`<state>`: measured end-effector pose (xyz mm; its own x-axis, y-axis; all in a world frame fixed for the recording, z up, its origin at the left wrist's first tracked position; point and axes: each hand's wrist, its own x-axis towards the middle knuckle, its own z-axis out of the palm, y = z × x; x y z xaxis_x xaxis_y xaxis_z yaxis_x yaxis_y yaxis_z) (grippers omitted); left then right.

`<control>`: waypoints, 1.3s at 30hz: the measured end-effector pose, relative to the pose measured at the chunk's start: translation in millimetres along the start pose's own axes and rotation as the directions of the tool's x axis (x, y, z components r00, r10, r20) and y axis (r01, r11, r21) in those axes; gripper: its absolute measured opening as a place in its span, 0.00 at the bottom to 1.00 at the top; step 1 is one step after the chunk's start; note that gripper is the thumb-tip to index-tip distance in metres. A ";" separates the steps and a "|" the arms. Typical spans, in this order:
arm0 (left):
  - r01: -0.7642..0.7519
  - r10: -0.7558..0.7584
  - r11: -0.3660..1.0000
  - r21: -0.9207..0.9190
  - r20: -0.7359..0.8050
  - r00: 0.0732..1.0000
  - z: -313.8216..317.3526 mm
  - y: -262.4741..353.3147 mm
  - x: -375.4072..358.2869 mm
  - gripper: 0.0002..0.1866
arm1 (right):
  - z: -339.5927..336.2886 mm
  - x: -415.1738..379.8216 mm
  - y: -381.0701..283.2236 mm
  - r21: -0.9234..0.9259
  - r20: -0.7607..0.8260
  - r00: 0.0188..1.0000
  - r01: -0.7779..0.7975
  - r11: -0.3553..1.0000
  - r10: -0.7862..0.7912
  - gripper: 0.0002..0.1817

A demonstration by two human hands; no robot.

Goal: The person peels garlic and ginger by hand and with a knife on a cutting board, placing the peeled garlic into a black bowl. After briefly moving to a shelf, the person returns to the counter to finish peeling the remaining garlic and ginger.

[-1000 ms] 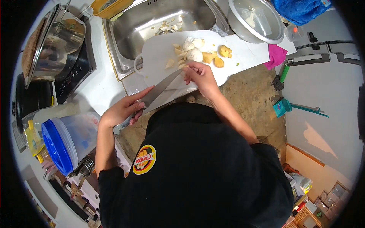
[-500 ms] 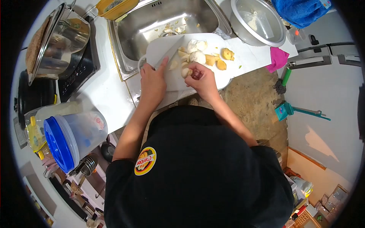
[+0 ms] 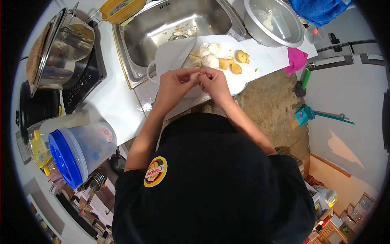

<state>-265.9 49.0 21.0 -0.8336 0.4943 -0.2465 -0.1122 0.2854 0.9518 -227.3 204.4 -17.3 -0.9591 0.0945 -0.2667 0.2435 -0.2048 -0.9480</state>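
White counter (image 3: pixel 111 116), running along the far side of the person. Set into it, a steel sink (image 3: pixel 134 55); scraps (image 3: pixel 189 30) lie wet-looking near its drain.

White cutting board (image 3: pixel 230 84) at the near edge of the sink, handle loop toward the left. Grey bowl (image 3: pixel 286 20) on the counter, right of the sink. Knife (image 3: pixel 183 56) lies over the left part of the board, tip pointing away from the person; handle end out of sight behind the left hand (image 3: pixel 174 86), so cannot tell whether the two touch.

Left hand and right hand (image 3: pixel 216 84) meet above the near part of the board. Thumb and forefinger of each drawn nearly together in a pinch, both on one garlic clove (image 3: pixel 195 77). Other fingers curled; gaps between them hard to make out.

Pink cloth (image 3: pixel 296 60) hanging at the counter's right end. Two garlic bulbs, one near (image 3: pixel 210 61) and one farther off (image 3: pixel 209 49), just beyond the hands. Ginger pieces (image 3: pixel 242 56) to their right, one knobbly. Smallest: the clove, held between the fingertips, partly covered.
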 end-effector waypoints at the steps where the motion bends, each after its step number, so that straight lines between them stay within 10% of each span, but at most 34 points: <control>1: 0.021 -0.022 0.997 -0.072 -0.011 1.000 -4.6 -5.2 3.4 0.19 | 0.7 -0.3 -1.5 -0.181 -0.032 0.996 0.081 0.980 -0.088 0.06; 6: 0.100 -0.124 0.884 -0.456 -0.023 0.992 -18.6 -22.7 10.8 0.22 | 6.3 -0.3 3.7 -0.677 0.121 0.861 0.435 0.593 -0.494 0.11; 10: 0.069 -0.112 0.920 -0.385 -0.090 0.990 -18.6 -17.2 7.6 0.22 | 13.4 -4.1 -4.1 -0.697 0.118 0.874 0.410 0.588 -0.471 0.13; 24: -0.181 0.181 0.983 0.032 -0.354 0.918 -0.8 4.8 -0.2 0.11 | 2.7 4.1 -25.5 0.107 0.121 0.991 0.048 0.993 -0.061 0.13; 28: -0.122 0.084 0.986 -0.115 -0.290 0.953 -2.2 7.3 0.5 0.10 | 3.3 -4.5 -29.4 -0.051 0.102 0.990 0.100 0.994 -0.094 0.12; 33: -0.054 -0.014 0.902 -0.429 -0.155 0.988 -4.9 -5.0 6.2 0.11 | -0.5 -6.1 -24.1 0.208 0.127 0.988 0.056 0.977 -0.083 0.12; 36: -0.073 0.077 0.997 0.026 -0.278 0.958 -5.8 -2.6 1.1 0.13 | -4.5 -8.0 -22.1 0.118 -0.014 0.984 0.177 0.977 -0.177 0.13; 39: -0.082 0.530 0.511 0.856 -0.239 0.813 -16.3 -13.4 -11.5 0.21 | -17.9 -8.9 -24.1 0.093 -0.059 0.988 0.147 0.985 -0.142 0.14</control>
<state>-263.6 26.1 14.0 -0.8667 0.3576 0.3479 0.4739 0.8079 0.3502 -222.1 226.0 4.8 -0.9739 0.1798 -0.1387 0.0849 -0.2780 -0.9568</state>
